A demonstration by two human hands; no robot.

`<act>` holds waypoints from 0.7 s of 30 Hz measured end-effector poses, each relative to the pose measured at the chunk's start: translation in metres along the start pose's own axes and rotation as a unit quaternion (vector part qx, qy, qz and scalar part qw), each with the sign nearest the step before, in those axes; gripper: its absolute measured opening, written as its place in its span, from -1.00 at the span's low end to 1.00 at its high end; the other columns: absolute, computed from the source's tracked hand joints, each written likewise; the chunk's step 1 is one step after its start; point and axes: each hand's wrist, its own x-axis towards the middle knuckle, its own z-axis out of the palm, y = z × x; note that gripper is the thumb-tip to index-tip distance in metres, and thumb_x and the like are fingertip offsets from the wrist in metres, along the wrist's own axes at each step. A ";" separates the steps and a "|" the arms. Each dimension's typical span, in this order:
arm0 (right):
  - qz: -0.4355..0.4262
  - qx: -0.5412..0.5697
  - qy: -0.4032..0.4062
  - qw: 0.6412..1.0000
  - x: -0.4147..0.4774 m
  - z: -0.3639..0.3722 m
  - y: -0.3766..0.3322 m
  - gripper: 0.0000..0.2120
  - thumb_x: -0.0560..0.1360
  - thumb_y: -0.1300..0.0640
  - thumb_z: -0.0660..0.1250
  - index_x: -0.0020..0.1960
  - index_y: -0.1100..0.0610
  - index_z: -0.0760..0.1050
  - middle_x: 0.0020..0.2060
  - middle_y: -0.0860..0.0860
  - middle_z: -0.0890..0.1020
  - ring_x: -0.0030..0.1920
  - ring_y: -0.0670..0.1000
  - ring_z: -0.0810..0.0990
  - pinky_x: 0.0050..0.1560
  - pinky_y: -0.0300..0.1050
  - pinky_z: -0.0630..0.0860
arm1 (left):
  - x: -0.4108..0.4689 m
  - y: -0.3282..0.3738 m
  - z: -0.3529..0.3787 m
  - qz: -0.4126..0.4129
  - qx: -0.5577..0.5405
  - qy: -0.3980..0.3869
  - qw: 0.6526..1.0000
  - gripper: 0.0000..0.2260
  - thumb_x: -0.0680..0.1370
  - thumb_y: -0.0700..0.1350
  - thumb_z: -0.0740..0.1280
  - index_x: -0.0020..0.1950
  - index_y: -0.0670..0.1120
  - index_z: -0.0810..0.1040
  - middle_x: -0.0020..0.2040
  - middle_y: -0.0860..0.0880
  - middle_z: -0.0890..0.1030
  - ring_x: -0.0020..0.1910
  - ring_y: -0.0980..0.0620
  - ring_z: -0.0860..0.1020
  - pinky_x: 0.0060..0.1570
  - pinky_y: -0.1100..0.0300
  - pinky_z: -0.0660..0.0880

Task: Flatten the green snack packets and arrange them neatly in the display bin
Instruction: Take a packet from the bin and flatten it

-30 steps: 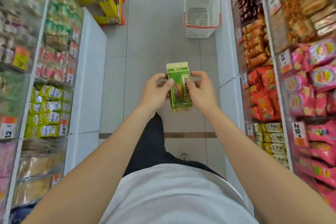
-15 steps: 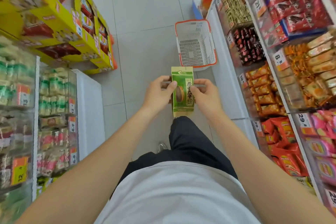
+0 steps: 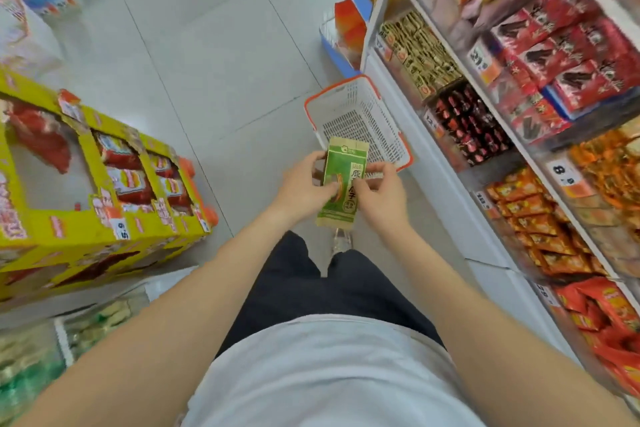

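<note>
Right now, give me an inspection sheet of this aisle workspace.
Surface: grey tiled floor; no worktable in view.
Job's things: one green snack packet, upright, held above the floor.
Clutter: white basket, orange rim, on the floor beside the snack shelves.
Hands: left hand and right hand both pinch the packet's sides, thumbs on its front.
Cables: nothing seen.
Surroundings: snack shelves stocked on the right; yellow display cartons on the left.

Worn on the head, wide-angle, facing forward and steeply down at the aisle floor (image 3: 207, 62); close above left hand (image 3: 303, 189) and right hand (image 3: 381, 199), shelves (image 3: 450, 191) alongside.
</note>
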 end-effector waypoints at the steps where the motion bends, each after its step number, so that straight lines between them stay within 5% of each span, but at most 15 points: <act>1: 0.009 -0.006 0.015 1.000 0.012 0.006 -0.004 -0.82 0.63 0.15 0.37 0.18 -0.01 0.47 -0.11 -0.02 0.70 -0.09 -0.03 0.72 -0.08 0.02 0.71 | 0.019 0.003 -0.005 0.015 0.020 -0.022 0.999 -0.48 0.62 -0.14 0.47 0.56 0.00 0.43 -0.03 0.22 0.52 -0.10 0.25 0.55 -0.16 0.52 0.46; 3: 0.024 -0.019 0.041 0.999 0.037 0.020 -0.009 -0.83 0.65 0.14 0.34 0.22 0.02 0.47 -0.15 -0.04 0.66 -0.11 0.00 0.71 -0.12 0.02 0.71 | 0.060 0.009 -0.015 0.035 0.058 -0.070 0.995 -0.50 0.65 -0.18 0.41 0.58 -0.03 0.40 -0.03 0.17 0.54 -0.10 0.23 0.56 -0.23 0.57 0.39; 6: 0.055 -0.008 0.075 0.996 0.079 0.043 -0.010 -0.80 0.65 0.12 0.32 0.26 0.02 0.44 -0.22 -0.06 0.65 -0.17 0.03 0.72 -0.06 0.13 0.70 | 0.128 0.007 -0.023 0.072 0.117 -0.147 0.980 -0.42 0.58 -0.30 0.37 0.60 -0.05 0.39 0.09 0.04 0.61 0.09 -0.01 0.62 -0.17 0.37 0.44; 11: 0.128 0.032 0.125 0.983 0.153 0.079 0.005 -0.65 0.65 0.19 0.30 0.41 0.04 0.37 -0.01 -0.05 0.67 -0.11 -0.10 0.63 -0.30 -0.39 0.45 | 0.234 -0.008 -0.014 0.089 0.160 -0.246 0.952 -0.25 0.40 -0.39 0.35 0.59 -0.05 0.35 0.26 -0.10 0.64 0.17 -0.09 0.64 0.13 -0.07 0.66; 16: 0.196 0.086 0.147 0.966 0.223 0.110 0.038 -0.50 0.61 0.21 0.27 0.52 -0.01 0.31 0.13 0.01 0.71 0.04 0.02 0.72 0.05 0.05 0.68 | 0.318 -0.041 0.021 0.043 0.193 -0.231 0.953 -0.43 0.49 -0.41 0.37 0.47 -0.13 0.38 0.30 -0.15 0.60 0.24 -0.16 0.62 0.18 -0.10 0.62; 21: 0.212 0.085 0.159 0.960 0.280 0.129 0.077 -0.50 0.60 0.26 0.24 0.52 0.03 0.35 0.21 -0.05 0.62 0.17 0.01 0.62 -0.04 -0.19 0.53 | 0.378 -0.077 0.061 0.052 0.218 -0.214 0.951 -0.60 0.52 -0.39 0.34 0.33 -0.16 0.42 0.25 -0.18 0.64 0.17 -0.16 0.64 0.08 -0.03 0.59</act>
